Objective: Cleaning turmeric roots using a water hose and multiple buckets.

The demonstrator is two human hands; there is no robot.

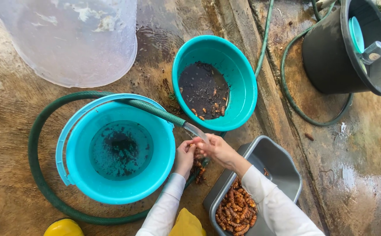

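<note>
While dark water fills the bucket (118,150), grubs fill the tray (282,164).

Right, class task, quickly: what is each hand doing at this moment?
Left hand: fingers curled on small orange-brown pieces under the hose water.
Right hand: meets the left under the stream; grip cannot be told.

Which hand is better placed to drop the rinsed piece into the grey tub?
Probably the right hand: its forearm already lies over the grey tub of orange pieces. The left hand sits on the teal bucket side, under the green hose stream.
</note>
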